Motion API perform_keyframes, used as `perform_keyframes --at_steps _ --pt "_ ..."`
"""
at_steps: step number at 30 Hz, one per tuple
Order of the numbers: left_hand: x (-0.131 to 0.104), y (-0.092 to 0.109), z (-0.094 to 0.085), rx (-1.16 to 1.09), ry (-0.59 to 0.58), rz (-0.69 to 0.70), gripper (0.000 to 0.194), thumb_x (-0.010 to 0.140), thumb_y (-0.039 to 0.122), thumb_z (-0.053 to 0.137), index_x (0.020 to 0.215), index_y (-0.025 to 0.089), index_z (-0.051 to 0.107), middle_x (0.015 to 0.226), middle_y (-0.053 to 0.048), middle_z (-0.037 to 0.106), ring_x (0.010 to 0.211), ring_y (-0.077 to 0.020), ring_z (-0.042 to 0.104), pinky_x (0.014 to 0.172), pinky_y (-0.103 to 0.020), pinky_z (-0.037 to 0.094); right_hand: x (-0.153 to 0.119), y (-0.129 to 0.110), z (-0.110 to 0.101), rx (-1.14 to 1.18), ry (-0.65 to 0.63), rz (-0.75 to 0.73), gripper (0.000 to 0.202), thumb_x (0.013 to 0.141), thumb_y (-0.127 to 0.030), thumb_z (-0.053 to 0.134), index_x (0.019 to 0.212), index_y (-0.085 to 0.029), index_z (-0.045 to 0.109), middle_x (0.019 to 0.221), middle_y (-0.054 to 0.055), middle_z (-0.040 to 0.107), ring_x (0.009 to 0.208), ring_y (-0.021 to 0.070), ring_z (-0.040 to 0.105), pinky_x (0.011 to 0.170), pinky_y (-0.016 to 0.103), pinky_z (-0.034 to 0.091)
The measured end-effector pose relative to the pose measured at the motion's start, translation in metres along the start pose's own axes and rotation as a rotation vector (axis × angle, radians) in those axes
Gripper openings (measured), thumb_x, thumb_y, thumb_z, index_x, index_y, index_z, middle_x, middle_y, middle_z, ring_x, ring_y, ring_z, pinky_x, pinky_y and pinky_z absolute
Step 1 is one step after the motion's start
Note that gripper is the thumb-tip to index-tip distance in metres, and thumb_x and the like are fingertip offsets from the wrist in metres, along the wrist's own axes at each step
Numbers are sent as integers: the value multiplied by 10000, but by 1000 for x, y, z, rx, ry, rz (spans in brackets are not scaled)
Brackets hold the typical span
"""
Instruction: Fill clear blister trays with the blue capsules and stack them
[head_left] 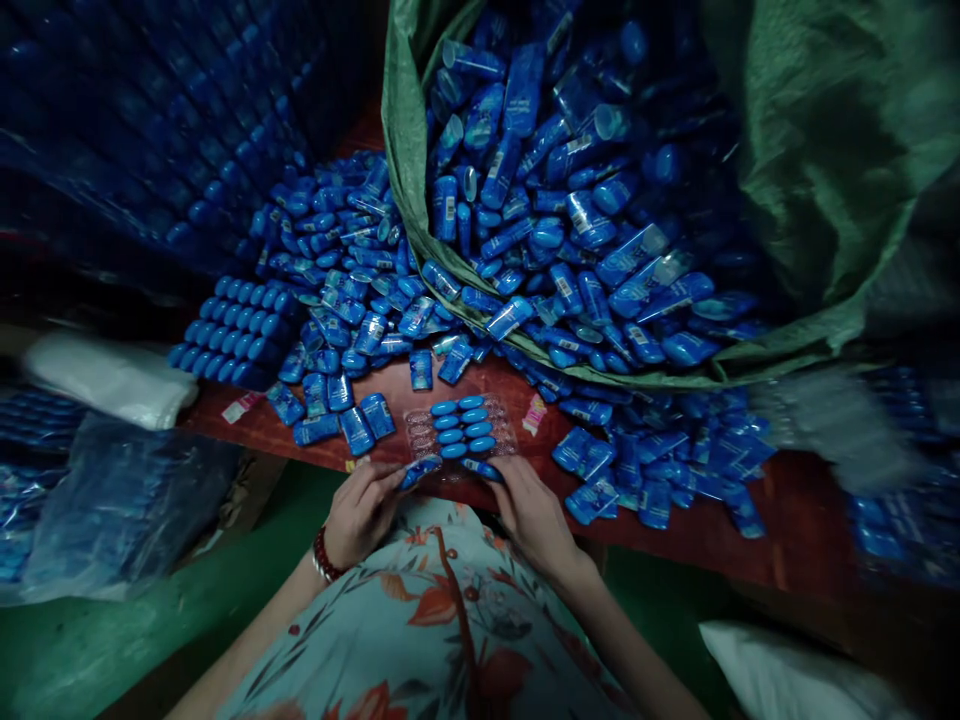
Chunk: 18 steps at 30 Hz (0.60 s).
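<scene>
Left hand (362,512) pinching a small blue bottle (420,470) at the near edge of a clear tray (459,432) on the red surface (780,510); right hand (531,510) gripping another blue bottle (480,467) beside it. Green sack (817,150) of bottles beyond.

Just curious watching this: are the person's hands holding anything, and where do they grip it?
Each holds a small blue container: left hand pinches one by its near end, right hand another likewise.

I can't read any text here. The blue bottles (570,290) carry white label patches, but the print is too small and blurred to make out. A pink-and-white slip (534,414) on the table (795,520) shows marks I can't decipher either.
</scene>
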<state>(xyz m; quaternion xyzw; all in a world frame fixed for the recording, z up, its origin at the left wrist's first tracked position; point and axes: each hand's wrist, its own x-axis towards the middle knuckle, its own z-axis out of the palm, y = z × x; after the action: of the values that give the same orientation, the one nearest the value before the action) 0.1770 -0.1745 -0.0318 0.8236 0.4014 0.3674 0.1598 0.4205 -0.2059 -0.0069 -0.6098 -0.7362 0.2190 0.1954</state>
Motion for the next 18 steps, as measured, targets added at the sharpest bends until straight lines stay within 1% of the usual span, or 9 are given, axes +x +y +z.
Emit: perform_keyframes --at_steps 3,5,7,10,12,14,16,18 --pt "-4 5 3 -41 -45 14 298 819 133 592 1106 183 530 893 -75 634 800 -153 608 688 -276 525 -4 13 3 -69 66 -130 315 874 -88 393 1130 -178 552 990 92 618 929 194 585 820 330 507" --pt "-1 7 9 -60 -99 54 282 840 137 557 1118 175 530 894 -86 632 795 -158 599 667 -277 518 -8 23 3 -63 81 -158 347 868 -75 398 1158 -187 550 1031 92 614 953 189 580 837 330 505" --pt "7 7 16 -53 -145 100 258 868 133 493 1121 165 533 898 -97 627 786 -160 588 653 -277 510 -10 31 2 -49 85 -169 358 875 -76 390 1172 -201 545 1050 87 609 948 181 578 816 321 512" --pt "20 5 26 4 -174 146 249 899 133 414 1110 155 545 881 -99 611 777 -159 572 643 -272 498 -10 37 4 -89 78 -212 327 886 -87 381 1133 -193 567 1032 93 607 914 179 575 773 307 514" --pt "24 4 30 70 -178 180 244 908 131 391 1088 146 555 831 -89 596 761 -158 558 627 -264 486 -9 36 6 -143 58 -249 301 885 -86 378 1085 -171 586 972 98 608 860 177 568 729 293 506" --pt "25 4 31 127 -186 221 236 913 130 375 1054 130 565 761 -75 570 716 -158 529 601 -263 466 -8 30 7 -203 3 -271 293 875 -78 378 1062 -157 590 911 91 599 811 176 549 694 285 487" --pt "25 5 29 169 -211 247 236 917 138 361 1026 120 570 716 -64 543 671 -158 492 579 -269 445 -6 19 6 -263 -64 -255 292 855 -62 385 1048 -153 585 869 79 581 788 179 526 685 287 467" --pt "25 7 27 200 -243 247 239 921 146 350 1012 122 570 716 -63 534 659 -157 472 572 -271 429 -2 4 3 -323 -119 -215 289 833 -43 397 1023 -159 580 854 71 564 793 184 512 703 294 454"
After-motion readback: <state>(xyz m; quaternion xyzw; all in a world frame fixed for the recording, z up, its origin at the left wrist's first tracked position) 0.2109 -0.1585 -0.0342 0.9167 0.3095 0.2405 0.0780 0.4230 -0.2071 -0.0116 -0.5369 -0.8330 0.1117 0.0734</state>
